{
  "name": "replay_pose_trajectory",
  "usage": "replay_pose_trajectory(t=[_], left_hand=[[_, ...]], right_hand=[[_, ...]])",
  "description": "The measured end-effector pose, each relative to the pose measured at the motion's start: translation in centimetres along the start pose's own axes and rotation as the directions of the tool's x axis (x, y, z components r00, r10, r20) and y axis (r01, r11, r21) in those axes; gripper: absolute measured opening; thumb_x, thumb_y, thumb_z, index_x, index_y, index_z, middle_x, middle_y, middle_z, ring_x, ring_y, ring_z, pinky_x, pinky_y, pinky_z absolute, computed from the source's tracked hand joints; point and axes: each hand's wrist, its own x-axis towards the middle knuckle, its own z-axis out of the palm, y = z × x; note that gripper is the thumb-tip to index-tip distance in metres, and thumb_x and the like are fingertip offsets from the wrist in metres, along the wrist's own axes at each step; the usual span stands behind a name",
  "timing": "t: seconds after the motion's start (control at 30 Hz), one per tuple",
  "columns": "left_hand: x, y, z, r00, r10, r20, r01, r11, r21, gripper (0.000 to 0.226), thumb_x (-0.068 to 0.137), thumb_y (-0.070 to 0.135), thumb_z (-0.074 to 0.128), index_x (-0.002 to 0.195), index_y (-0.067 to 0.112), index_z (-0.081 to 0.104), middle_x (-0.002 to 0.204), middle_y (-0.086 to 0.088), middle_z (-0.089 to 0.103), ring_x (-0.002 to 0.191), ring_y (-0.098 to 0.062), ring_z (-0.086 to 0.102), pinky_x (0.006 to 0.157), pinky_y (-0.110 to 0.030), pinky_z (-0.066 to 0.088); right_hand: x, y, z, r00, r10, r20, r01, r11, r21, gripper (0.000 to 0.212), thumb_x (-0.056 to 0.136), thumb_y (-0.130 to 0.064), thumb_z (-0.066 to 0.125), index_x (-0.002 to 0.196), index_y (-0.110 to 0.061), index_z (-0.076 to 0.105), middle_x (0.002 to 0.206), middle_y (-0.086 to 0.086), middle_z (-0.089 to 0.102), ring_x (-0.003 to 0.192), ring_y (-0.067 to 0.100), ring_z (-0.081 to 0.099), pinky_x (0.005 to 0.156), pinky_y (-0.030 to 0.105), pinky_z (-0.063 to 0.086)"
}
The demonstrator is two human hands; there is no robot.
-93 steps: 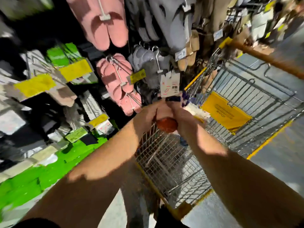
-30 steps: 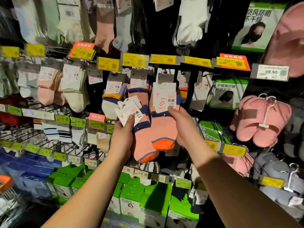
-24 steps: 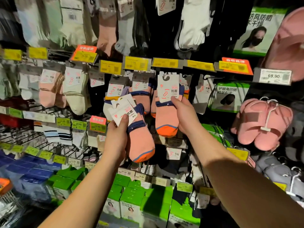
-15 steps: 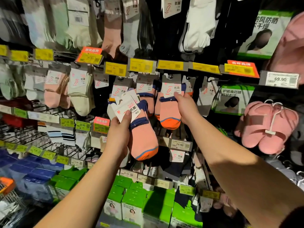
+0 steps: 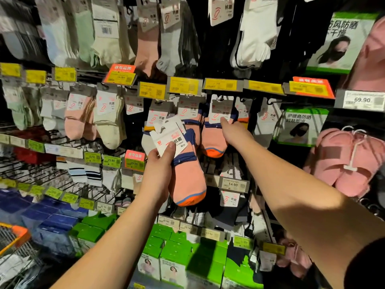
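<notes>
Slippage at the hook is the likeliest trouble. The right hand (image 5: pixel 234 133) pinches the hanging pink ankle-sock pair with navy cuff and orange toe (image 5: pixel 212 140) just under its white card header (image 5: pixel 221 109), whose hole sits at the thin metal peg (image 5: pixel 220 98) below the row of yellow price tags (image 5: pixel 184 86). Whether the hole is fully over the peg tip I cannot tell. If it is only half on, letting go could drop the pair toward the green boxes (image 5: pixel 173 251) on the lower shelf. The peg is crowded too. Matching carded pairs (image 5: pixel 188 113) hang touching it on the left, so a sideways tug could snag or unhook a neighbour.

The left hand (image 5: pixel 158 174) is curled round a bundle of the same pink socks (image 5: pixel 187 180), thumb pressed on their fanned white cards (image 5: pixel 168 138). It holds them in front of the rack, lower and left of the peg. Several pairs in one grip sit loosely, and a card could slide out from under the thumb if that hand is jostled.

Cream and pink socks (image 5: pixel 108 126) hang to the left and pink slippers on white hangers (image 5: pixel 350 163) to the right. Green face-mask packs (image 5: pixel 300 126) sit near the peg, with a white 14.90 label (image 5: pixel 233 184) underneath and an orange-rimmed wire cart (image 5: pixel 15 238) at lower left. The yellow tags overhang the peg and hide its root.
</notes>
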Motion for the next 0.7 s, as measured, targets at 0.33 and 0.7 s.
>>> replay_pose_trajectory(t=[0.33,0.7], left_hand=[[-1.2,-0.7,0.3,0.999,0.045,0.013,-0.046,0.997,0.060,0.047,0.088,0.047,0.069,0.122,0.016,0.059,0.108,0.001,0.075,0.098,-0.019,0.073,0.087,-0.043,0.058],[-3.4,-0.9,1.2,0.992,0.129,0.006,-0.125,0.945,0.304,0.043,0.097,0.050,0.055,0.128,0.020,0.047,0.108,0.008,0.062,0.099,-0.012,0.059,0.068,-0.017,0.042]], right_hand=[[-12.0,1.0,1.9,0.972,-0.228,-0.055,0.216,0.776,0.593,0.033,0.104,-0.047,0.042,0.112,-0.021,0.063,0.100,-0.006,0.062,0.092,0.012,0.058,0.079,0.031,0.043],[-15.8,3.1,4.1,0.935,-0.348,0.071,0.200,0.680,0.705,0.022,0.086,-0.041,0.073,0.105,-0.039,0.063,0.108,-0.012,0.074,0.102,0.009,0.069,0.098,0.048,0.053]])
